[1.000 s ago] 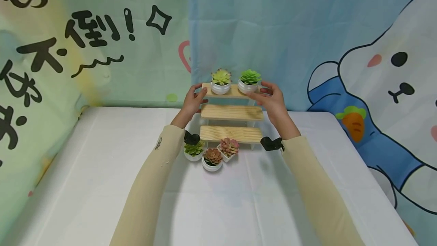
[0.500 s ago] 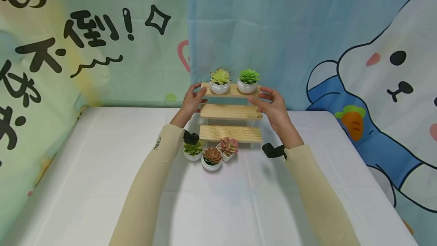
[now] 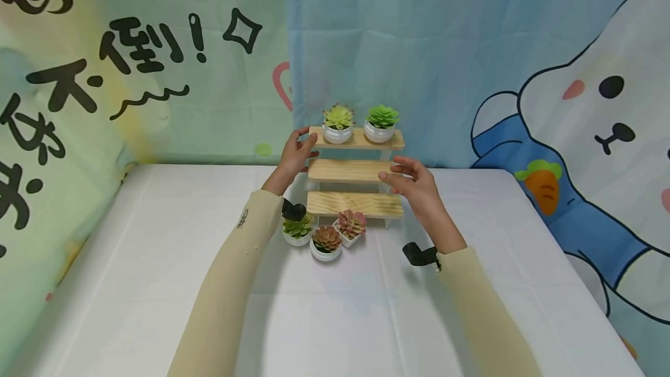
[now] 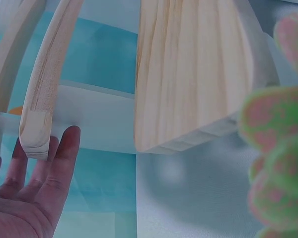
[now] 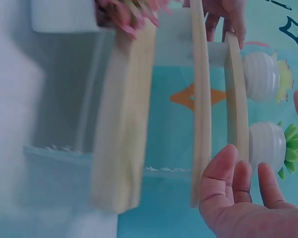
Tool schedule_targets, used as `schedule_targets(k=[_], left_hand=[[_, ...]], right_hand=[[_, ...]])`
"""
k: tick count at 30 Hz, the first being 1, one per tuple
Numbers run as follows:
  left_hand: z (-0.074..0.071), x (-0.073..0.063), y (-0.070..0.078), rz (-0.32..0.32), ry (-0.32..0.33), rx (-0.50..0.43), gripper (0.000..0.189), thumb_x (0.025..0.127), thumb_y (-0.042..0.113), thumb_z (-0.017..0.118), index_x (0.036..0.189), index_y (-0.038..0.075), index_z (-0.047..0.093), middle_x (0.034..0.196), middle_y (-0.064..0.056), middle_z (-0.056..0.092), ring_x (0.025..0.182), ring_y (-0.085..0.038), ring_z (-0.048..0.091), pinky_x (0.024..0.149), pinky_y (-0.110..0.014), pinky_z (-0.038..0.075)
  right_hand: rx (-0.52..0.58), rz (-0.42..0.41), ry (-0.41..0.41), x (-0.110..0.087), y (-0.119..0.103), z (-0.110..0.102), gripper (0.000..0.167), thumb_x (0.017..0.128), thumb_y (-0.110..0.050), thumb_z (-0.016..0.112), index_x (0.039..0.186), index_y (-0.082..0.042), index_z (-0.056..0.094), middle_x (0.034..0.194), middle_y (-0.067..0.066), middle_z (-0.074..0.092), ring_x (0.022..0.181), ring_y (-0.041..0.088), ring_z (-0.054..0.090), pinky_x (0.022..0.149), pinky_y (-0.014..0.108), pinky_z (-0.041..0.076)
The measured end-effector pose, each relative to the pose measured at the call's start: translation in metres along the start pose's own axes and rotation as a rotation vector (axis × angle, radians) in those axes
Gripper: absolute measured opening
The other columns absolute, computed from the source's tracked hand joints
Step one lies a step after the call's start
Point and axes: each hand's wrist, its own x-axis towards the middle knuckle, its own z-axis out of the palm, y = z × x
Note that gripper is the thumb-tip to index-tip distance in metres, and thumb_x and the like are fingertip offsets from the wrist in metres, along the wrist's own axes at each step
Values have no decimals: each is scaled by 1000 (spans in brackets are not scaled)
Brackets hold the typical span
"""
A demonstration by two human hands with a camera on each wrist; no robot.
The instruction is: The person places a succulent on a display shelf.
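Observation:
A three-tier wooden shelf stand (image 3: 356, 205) with clear side panels stands on the white table. On its top board sit a yellow-green succulent (image 3: 338, 116) and a bright green succulent (image 3: 381, 121), each in a round white pot. My left hand (image 3: 295, 155) touches the stand's upper left end, its fingers extended beside the board ends in the left wrist view. At the middle board's right end is my right hand (image 3: 417, 186), thumb and fingers apart, holding nothing. In the right wrist view, its thumb (image 5: 224, 166) overlaps the middle board's edge.
Before the stand's lower left lie a green succulent (image 3: 298, 227), partly hidden by the left wrist camera, a brown succulent (image 3: 326, 239) and a pink succulent (image 3: 351, 224) in a square pot. Printed cloth (image 3: 419, 45) hangs behind the white table (image 3: 335, 313).
My right hand has let go of the bright green succulent's pot on the top board and come down to the middle board's right end. The left hand has stayed in place.

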Motion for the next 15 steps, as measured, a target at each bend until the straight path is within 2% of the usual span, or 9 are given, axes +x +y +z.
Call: schedule_targets(k=[5, 11, 15], left_hand=[[0, 0, 0, -8, 1, -6, 56, 105, 38, 44, 153, 15, 27, 145, -19, 45, 127, -35, 52, 98, -59, 43], [1, -1, 0, -11, 7, -6, 55, 105, 38, 44, 153, 15, 27, 145, -18, 46, 126, -35, 53, 98, -58, 44], [1, 0, 0, -8, 9, -4, 56, 105, 38, 44, 153, 15, 27, 144, -18, 46, 126, -34, 53, 97, -58, 45]], right_hand=[[28, 10, 5, -13, 7, 5, 61, 94, -20, 68, 145, -4, 39, 122, 3, 46, 98, 9, 53, 89, 33, 49], [64, -28, -9, -28, 10, 12, 57, 95, -15, 66, 143, 0, 40, 127, 10, 46, 94, 4, 57, 85, 28, 51], [89, -38, -21, -34, 12, 15, 54, 94, -11, 66, 141, 1, 41, 124, 8, 48, 94, 3, 58, 85, 27, 51]])
